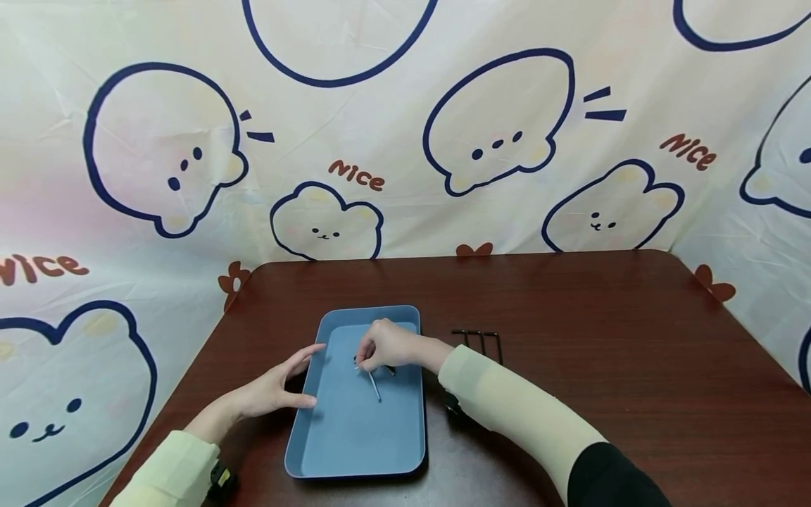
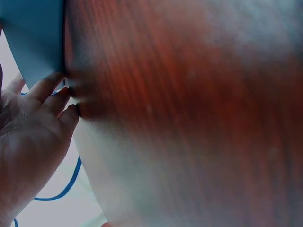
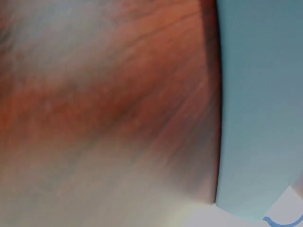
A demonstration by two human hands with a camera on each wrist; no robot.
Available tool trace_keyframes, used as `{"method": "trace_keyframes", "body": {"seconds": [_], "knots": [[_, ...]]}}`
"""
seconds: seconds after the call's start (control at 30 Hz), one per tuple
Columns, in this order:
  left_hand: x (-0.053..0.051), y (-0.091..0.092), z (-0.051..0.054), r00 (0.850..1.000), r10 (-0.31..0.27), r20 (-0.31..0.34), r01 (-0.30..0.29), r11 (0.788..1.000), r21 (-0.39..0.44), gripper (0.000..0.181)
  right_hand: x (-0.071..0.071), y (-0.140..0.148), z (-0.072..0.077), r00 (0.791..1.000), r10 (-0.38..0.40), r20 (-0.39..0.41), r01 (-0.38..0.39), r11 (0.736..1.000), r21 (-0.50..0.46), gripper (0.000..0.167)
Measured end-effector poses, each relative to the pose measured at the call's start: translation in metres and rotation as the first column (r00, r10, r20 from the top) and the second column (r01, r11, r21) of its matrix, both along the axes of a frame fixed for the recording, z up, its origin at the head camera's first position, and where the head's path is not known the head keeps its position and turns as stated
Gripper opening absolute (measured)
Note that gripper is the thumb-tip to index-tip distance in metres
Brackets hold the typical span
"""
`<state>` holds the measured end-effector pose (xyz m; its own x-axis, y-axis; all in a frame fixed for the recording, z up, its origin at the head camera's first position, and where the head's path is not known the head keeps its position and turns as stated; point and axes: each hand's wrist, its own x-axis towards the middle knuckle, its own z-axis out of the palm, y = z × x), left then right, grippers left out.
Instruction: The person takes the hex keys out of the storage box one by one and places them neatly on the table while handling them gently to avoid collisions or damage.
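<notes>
A blue rectangular tray lies on the table in the head view. My right hand reaches over its right side, with thumb and fingers pinched together low above the tray floor. From those fingertips a thin silver rod slants down toward the tray; the fingers cover its upper end. A small dark piece shows partly beneath the hand, too small to identify. At the tray's left rim, my left hand rests with fingers and thumb extended and spread. The left wrist view shows that hand beside the tray.
Right of the tray, a black wire rack lies on the brown wooden table, partly behind my right sleeve. A printed cloth hangs behind the table. The right wrist view shows mainly tabletop and the tray's side.
</notes>
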<state>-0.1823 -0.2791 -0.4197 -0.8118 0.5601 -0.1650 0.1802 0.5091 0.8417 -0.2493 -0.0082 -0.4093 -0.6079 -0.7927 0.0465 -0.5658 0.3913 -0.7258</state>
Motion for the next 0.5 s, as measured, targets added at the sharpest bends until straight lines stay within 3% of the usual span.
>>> {"method": "trace_keyframes", "body": {"seconds": [0.13,0.5], "knots": [[-0.001,0.001,0.001,1.000,-0.003,-0.006,0.002,1.000,-0.008,0.087,0.000,0.002,0.006,1.000,-0.011,0.025,0.011,1.000,-0.001,0.005],[0.000,0.001,0.001,1.000,-0.003,-0.011,0.003,1.000,-0.009,0.087,-0.003,0.013,0.019,1.000,-0.019,-0.009,0.019,1.000,-0.001,0.005]]}}
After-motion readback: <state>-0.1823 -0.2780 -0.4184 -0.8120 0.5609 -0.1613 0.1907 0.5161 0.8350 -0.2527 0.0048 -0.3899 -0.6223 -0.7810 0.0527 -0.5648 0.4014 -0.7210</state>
